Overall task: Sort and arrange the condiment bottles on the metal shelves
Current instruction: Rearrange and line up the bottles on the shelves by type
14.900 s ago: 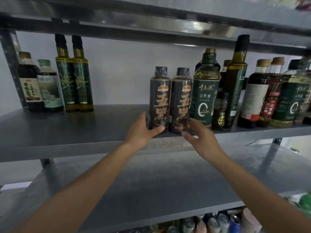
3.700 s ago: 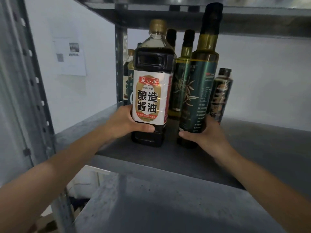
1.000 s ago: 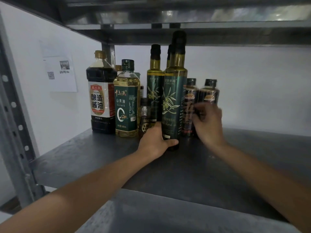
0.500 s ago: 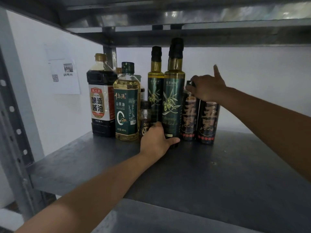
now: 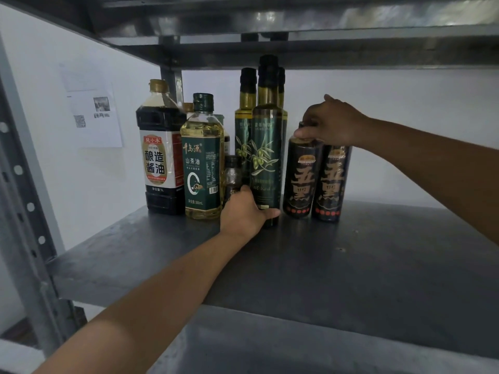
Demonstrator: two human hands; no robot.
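On the metal shelf (image 5: 351, 265) we're lining up bottles: left hand (image 5: 244, 214) clamped on olive oil bottle (image 5: 266, 157), right hand (image 5: 330, 124) pinching the black bottle (image 5: 301, 176) cap; next, nudge both flush.

Two bare forearms, bare hands (no sleeves visible)

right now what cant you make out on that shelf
- Head view: caps of the two black bottles, covered by the right hand.
- Small dark bottle: lower part hidden behind the left hand.
- Bottles behind the front olive oil bottle: labels blocked.
- Wall paper: print too small.
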